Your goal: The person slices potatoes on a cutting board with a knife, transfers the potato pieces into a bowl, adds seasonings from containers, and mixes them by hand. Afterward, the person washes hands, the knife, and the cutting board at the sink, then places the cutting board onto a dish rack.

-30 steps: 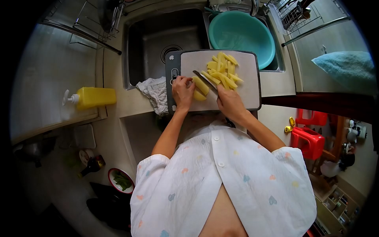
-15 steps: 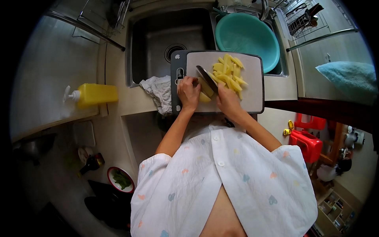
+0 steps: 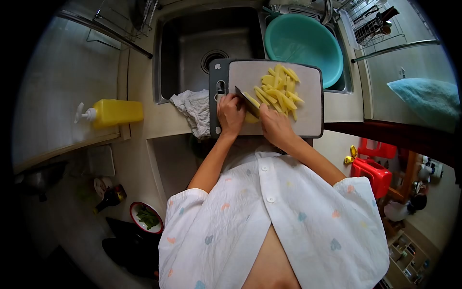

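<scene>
My right hand [image 3: 276, 126] is closed round the handle of a kitchen knife [image 3: 245, 99]. Its blade stands over the potato piece [image 3: 250, 117], close to my left fingertips. With curled fingers, my left hand [image 3: 231, 115] presses that pale yellow piece to the cutting board [image 3: 308, 118]; the fingers and blade partly hide it. Right of the blade lies a loose heap of cut potato strips [image 3: 284, 92]. The board has a light surface, a dark grey rim and a handle slot at its left end.
Behind the board are a steel sink [image 3: 192, 43] and a turquoise basin [image 3: 303, 48]. A crumpled cloth [image 3: 193, 110] lies at the board's left edge. Further left is a yellow pump bottle [image 3: 118, 113]. A bowl of green leaves [image 3: 147, 217] stands at lower left.
The knife has shifted left, nearer my left fingers, and now stands over the potato piece. A strip shows just right of the blade. My left hand has barely moved.
</scene>
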`<state>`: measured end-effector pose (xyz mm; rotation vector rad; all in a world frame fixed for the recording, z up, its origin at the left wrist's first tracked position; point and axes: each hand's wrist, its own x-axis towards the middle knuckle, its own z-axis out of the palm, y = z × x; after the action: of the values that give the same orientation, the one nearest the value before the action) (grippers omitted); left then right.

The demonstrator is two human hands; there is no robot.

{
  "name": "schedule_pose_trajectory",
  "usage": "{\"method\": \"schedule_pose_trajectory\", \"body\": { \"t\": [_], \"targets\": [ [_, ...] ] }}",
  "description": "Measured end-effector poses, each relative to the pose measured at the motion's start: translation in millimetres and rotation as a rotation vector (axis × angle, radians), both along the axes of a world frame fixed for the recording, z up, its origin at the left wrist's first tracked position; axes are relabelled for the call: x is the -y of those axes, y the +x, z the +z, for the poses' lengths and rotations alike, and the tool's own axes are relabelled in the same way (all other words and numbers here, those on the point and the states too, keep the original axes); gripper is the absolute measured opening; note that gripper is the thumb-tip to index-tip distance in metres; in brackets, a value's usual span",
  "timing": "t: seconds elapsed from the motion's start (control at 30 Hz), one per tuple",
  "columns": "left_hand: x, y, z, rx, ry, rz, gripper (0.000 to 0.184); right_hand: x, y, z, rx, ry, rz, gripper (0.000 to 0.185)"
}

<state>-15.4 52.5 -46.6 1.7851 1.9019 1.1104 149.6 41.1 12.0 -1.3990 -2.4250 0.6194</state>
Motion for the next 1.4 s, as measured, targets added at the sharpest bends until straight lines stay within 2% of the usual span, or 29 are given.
{"method": "schedule_pose_trajectory", "body": {
  "t": [0.07, 0.13, 0.17, 0.23, 0.27, 0.33, 0.43, 0.5, 0.53, 0.57, 0.63, 0.67, 0.73, 0.77, 0.83, 0.97, 1.23, 1.4],
  "targets": [
    [-0.6, -0.2, -0.6, 0.0, -0.015, -0.003, 0.01, -0.6, -0.5, -9.0, -0.092, 0.102, 0.021, 0.029],
    [-2.3, 0.1, 3.7, -0.002, -0.02, 0.003, 0.01, -6.9, -6.1, -13.8, 0.025, -0.08, -0.119, 0.027],
    [0.6, -0.3, 6.6, -0.004, -0.082, 0.012, 0.011, -7.0, -2.4, -15.1, 0.022, -0.083, -0.12, 0.027],
    [-6.0, 0.7, 15.7, -0.004, -0.123, 0.029, 0.012, -20.3, 14.2, -14.7, -0.255, -0.125, -0.235, 0.022],
    [-5.6, 1.3, 19.3, -0.056, -0.118, -0.021, 0.012, -21.1, 20.6, -14.9, -0.327, -0.229, -0.291, 0.017],
    [-6.1, 5.8, 19.8, -0.109, -0.115, -0.067, 0.013, -20.9, 26.9, -2.2, -0.316, -0.235, -0.317, 0.017],
    [-19.2, 18.7, 10.9, 0.021, -0.249, -0.096, 0.014, -21.5, 36.0, 11.8, -0.31, -0.156, -0.311, 0.014],
    [-24.9, 24.6, 3.3, 0.248, -0.207, -0.095, 0.016, -18.7, 40.0, 22.3, -0.232, 0.003, -0.194, 0.014],
    [-28.5, 15.2, 2.9, 0.41, -0.089, -0.086, 0.016, -17.5, 41.0, 22.3, -0.231, 0.007, -0.195, 0.014],
    [-26.1, 3.5, 2.2, 0.41, -0.089, -0.087, 0.016, -13.8, 40.5, 20.8, -0.241, -0.033, -0.16, 0.015],
    [-10.9, -17.8, 9.9, 0.479, 0.036, 0.175, 0.017, -3.0, 37.3, 14.3, -0.255, -0.082, -0.123, 0.016],
    [0.1, -23.0, 14.6, 0.475, 0.036, 0.176, 0.017, 0.9, 35.1, 10.1, -0.238, -0.1, -0.1, 0.016],
    [27.3, -28.5, 24.8, 0.153, -0.053, 0.082, 0.027, 6.3, 31.9, 11.2, -0.196, -0.069, -0.062, 0.016],
    [37.1, -25.6, 24.6, 0.155, -0.051, 0.089, 0.027, 6.8, 32.4, 14.5, -0.194, -0.067, -0.055, 0.016],
    [53.8, -12.3, 17.9, -0.097, 0.056, -0.196, 0.035, 10.1, 35.6, 22.1, -0.137, -0.089, -0.033, 0.015],
    [48.2, 11.1, 4.6, -0.025, 0.104, -0.155, 0.044, 11.7, 36.8, 37.9, -0.062, -0.094, -0.013, 0.014],
    [46.3, 12.7, -2.5, 0.009, 0.182, -0.139, 0.028, 16.9, 33.6, 45.6, 0.0, -0.116, 0.052, 0.015],
    [42.7, 12.0, -3.1, 0.035, 0.197, -0.152, 0.026, 16.7, 32.3, 38.2, 0.009, -0.101, 0.068, 0.018]
  ]
}}
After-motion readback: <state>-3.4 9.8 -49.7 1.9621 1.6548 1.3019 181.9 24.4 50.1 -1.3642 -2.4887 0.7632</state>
